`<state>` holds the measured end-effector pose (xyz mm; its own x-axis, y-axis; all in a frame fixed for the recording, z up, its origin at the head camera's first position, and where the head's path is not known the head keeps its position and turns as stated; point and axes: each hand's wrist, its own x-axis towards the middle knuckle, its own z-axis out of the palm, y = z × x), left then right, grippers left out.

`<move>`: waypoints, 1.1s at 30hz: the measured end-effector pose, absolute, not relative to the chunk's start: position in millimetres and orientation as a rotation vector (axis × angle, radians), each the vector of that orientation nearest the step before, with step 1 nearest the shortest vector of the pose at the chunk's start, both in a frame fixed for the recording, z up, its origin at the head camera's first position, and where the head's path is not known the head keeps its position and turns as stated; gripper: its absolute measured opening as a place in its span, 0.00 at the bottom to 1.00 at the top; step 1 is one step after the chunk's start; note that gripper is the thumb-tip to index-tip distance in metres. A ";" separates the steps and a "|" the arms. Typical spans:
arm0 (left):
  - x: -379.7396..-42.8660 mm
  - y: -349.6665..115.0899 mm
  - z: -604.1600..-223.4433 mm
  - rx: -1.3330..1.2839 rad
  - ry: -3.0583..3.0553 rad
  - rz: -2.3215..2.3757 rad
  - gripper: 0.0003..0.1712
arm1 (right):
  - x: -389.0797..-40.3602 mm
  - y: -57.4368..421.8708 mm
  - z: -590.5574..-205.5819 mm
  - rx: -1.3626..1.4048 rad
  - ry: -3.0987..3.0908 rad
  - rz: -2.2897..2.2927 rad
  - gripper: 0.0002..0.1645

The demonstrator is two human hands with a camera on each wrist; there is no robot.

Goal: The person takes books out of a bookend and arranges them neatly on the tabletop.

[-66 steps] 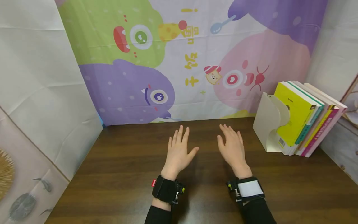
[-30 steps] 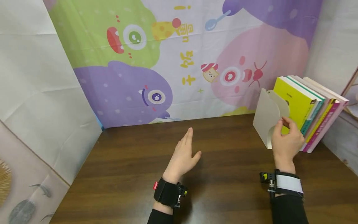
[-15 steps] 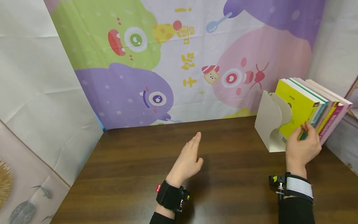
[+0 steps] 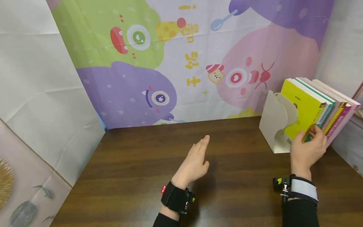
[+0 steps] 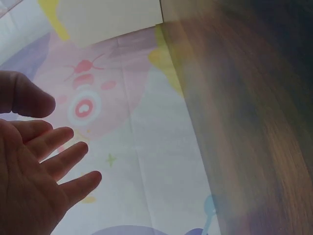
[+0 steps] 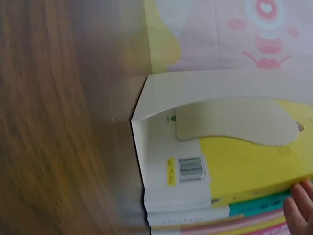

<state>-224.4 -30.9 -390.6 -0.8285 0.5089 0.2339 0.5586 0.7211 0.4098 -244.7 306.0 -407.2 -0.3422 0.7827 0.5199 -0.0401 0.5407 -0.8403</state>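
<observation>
My right hand (image 4: 307, 154) is at the spines of a row of upright books on the right of the table. Its thumb and fingers pinch the spine of the yellow book (image 4: 300, 107), the leftmost in the row. In the right wrist view only its fingertips (image 6: 301, 200) show, by the spine edge of that book, with a teal-and-white book (image 6: 254, 205) beside it. My left hand (image 4: 194, 165) is held over the middle of the table, fingers extended and holding nothing. The left wrist view shows its palm and spread fingers (image 5: 63, 161).
A white bookend (image 4: 272, 123) stands against the left side of the books. Further right lean a magenta-spined book (image 4: 338, 119) and a pink one (image 4: 347, 121). Behind the brown wooden table (image 4: 136, 170) hangs a cartoon-printed cloth (image 4: 195, 104).
My right hand has gone from above the table's middle to the bookend, then further right to the yellow book's spine. My left hand has turned and shifted slightly right.
</observation>
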 end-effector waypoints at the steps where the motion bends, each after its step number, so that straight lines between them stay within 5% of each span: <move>1: -224.5 -30.6 -390.5 -0.880 -2.813 -0.720 0.45 | -244.3 306.3 -407.0 -0.625 -1.717 0.980 0.21; 22: -225.2 -32.4 -389.0 -0.897 -2.804 -0.759 0.47 | -243.8 309.6 -414.2 -0.530 -1.945 1.019 0.31; 33: -224.5 -33.1 -387.5 -0.940 -2.840 -0.641 0.29 | -242.8 318.7 -421.5 -0.457 -1.903 1.021 0.32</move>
